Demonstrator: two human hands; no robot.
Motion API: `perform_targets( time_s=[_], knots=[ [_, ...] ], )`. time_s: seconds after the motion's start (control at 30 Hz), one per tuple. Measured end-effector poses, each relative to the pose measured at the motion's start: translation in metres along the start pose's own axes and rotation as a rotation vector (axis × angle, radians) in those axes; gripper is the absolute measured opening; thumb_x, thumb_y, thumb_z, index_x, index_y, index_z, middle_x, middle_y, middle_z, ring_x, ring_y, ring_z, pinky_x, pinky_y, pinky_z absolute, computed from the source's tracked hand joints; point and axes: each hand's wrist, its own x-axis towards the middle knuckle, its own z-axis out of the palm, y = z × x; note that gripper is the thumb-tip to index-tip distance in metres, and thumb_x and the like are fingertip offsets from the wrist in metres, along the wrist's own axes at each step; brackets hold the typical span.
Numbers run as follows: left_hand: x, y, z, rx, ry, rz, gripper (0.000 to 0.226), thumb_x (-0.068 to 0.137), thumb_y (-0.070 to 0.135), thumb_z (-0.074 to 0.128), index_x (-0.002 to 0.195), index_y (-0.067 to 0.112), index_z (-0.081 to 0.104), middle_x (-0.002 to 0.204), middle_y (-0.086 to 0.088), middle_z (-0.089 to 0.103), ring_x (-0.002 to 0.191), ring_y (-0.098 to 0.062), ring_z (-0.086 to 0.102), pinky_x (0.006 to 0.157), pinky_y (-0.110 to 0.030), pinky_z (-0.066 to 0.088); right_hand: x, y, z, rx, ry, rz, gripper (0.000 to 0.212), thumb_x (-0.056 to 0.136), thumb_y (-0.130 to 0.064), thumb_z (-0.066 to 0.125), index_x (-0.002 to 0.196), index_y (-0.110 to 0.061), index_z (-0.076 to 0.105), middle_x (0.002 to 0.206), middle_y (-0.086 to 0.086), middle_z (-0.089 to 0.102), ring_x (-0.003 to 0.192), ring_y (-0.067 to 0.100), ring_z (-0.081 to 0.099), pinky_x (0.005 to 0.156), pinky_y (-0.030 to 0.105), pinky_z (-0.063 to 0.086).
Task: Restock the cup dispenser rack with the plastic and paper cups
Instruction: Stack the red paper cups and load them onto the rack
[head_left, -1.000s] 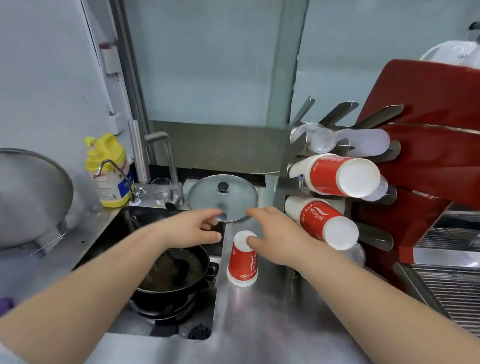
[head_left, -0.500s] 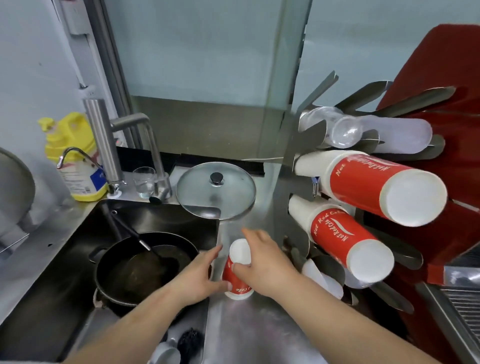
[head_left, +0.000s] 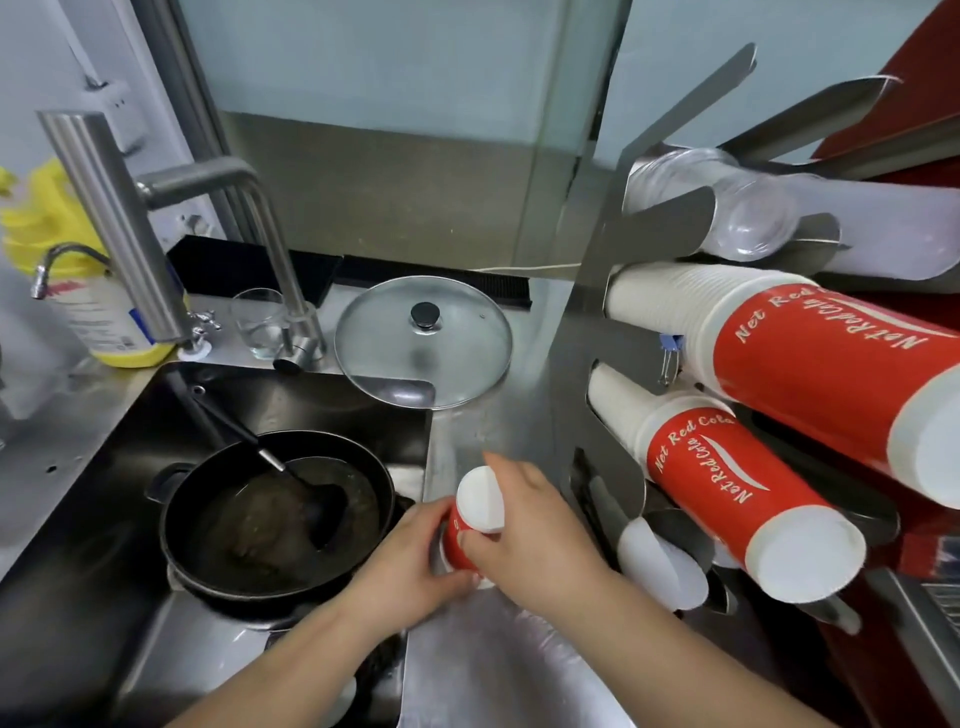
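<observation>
An upside-down red paper cup (head_left: 470, 525) stands on the steel worktop (head_left: 498, 670) just beside the sink edge, its white base facing up. Both hands are on it. The left hand (head_left: 410, 566) wraps the cup's lower left side, its grip closed around the red wall with the thumb across the front near the rim. The right hand (head_left: 524, 530) comes over from the right, its grip closed on the upper part, fingers curled behind the cup and the thumb pressing against the front just under the white base.

Toward the worktop's right edge stands the metal cup dispenser rack (head_left: 597, 291). Its top slot holds clear plastic cups (head_left: 748, 218); below that lies a long stack of red paper cups (head_left: 810, 358), and under it a second, shorter red stack (head_left: 727, 483). A white cup (head_left: 660, 566) sits in the lowest slot.

Left of the worktop, the sink (head_left: 104, 493) holds a dark pan (head_left: 275, 509) with a black spatula (head_left: 306, 483) in it. A glass lid (head_left: 423, 343) rests at the back edge, near a drinking glass (head_left: 257, 322), the tap (head_left: 171, 208) and a yellow bottle (head_left: 78, 291)
</observation>
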Motion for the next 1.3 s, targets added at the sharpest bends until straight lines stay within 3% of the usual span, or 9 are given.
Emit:
perform_targets(
  time_s=[0.1,0.3,0.37,0.67,0.83,0.97,1.03,1.1,1.3],
  knots=[
    [-0.004,0.003,-0.001,-0.004,0.017,0.025,0.062,0.068,0.046,0.082,0.123,0.039,0.054,0.116,0.011,0.061,0.111,-0.008,0.059,0.096,-0.036,0.051,-0.008,-0.002,-0.004,0.013,0.026,-0.011,0.077,0.081,-0.038,0.063,0.146,-0.029,0.024,0.145,-0.002,0.036,0.13,0.021,0.039,0.104,0.031,0.037],
    [-0.025,0.023,-0.011,0.008,0.028,0.094,0.07,0.068,0.047,0.072,0.133,0.038,0.048,0.126,0.016,0.053,0.12,0.006,0.045,0.099,-0.016,0.039,-0.033,-0.01,-0.015,0.052,0.099,-0.038,0.078,0.081,-0.039,0.063,0.147,-0.031,0.021,0.145,-0.005,0.034,0.13,0.017,0.038,0.104,0.031,0.038],
    [-0.033,0.032,-0.015,0.03,0.038,0.128,0.07,0.069,0.046,0.073,0.134,0.037,0.048,0.126,0.017,0.052,0.121,0.006,0.043,0.099,-0.016,0.039,-0.045,-0.014,-0.019,0.062,0.119,-0.052,0.08,0.081,-0.039,0.063,0.147,-0.031,0.02,0.146,-0.005,0.034,0.131,0.017,0.037,0.105,0.031,0.037],
    [-0.076,0.067,-0.014,0.068,0.061,0.22,0.058,0.066,0.048,0.077,0.113,0.053,0.043,0.121,0.026,0.05,0.117,0.013,0.044,0.093,-0.011,0.039,-0.108,-0.018,-0.036,0.129,0.231,-0.12,0.082,0.08,-0.043,0.064,0.148,-0.031,0.02,0.144,-0.009,0.036,0.13,0.008,0.035,0.101,0.02,0.032],
    [-0.095,0.085,-0.007,0.064,0.077,0.269,0.06,0.065,0.048,0.077,0.115,0.053,0.045,0.122,0.026,0.049,0.119,0.011,0.044,0.095,-0.009,0.038,-0.142,-0.014,-0.047,0.167,0.261,-0.151,0.082,0.081,-0.041,0.065,0.149,-0.028,0.02,0.142,-0.011,0.036,0.127,0.0,0.032,0.093,0.01,0.024],
    [-0.108,0.102,-0.002,0.053,0.105,0.313,0.066,0.071,0.04,0.079,0.129,0.044,0.048,0.127,0.023,0.049,0.125,0.01,0.042,0.099,-0.005,0.033,-0.167,-0.011,-0.057,0.199,0.298,-0.191,0.072,0.08,-0.036,0.067,0.142,-0.033,0.03,0.13,-0.021,0.039,0.107,-0.02,0.029,0.083,-0.003,0.026],
    [-0.113,0.109,0.001,0.059,0.122,0.324,0.07,0.073,0.037,0.081,0.134,0.041,0.047,0.129,0.023,0.048,0.127,0.01,0.042,0.102,-0.009,0.034,-0.178,-0.009,-0.064,0.213,0.32,-0.223,0.06,0.079,-0.034,0.068,0.131,-0.037,0.038,0.114,-0.03,0.039,0.108,-0.025,0.027,0.081,-0.005,0.028],
    [-0.118,0.117,0.005,0.069,0.126,0.337,0.075,0.072,0.039,0.082,0.137,0.039,0.045,0.131,0.023,0.046,0.129,0.009,0.04,0.105,-0.012,0.035,-0.189,-0.008,-0.071,0.225,0.334,-0.24,0.051,0.079,-0.032,0.07,0.121,-0.041,0.041,0.107,-0.033,0.041,0.11,-0.022,0.03,0.082,-0.004,0.029],
    [-0.128,0.146,0.01,0.117,0.126,0.466,0.08,0.076,0.036,0.08,0.145,0.03,0.04,0.138,0.014,0.041,0.135,0.005,0.034,0.11,-0.013,0.031,-0.21,0.008,-0.089,0.202,0.341,-0.272,0.065,0.074,-0.04,0.071,0.13,-0.039,0.04,0.127,-0.023,0.043,0.12,-0.008,0.038,0.091,0.006,0.034]
  ],
)
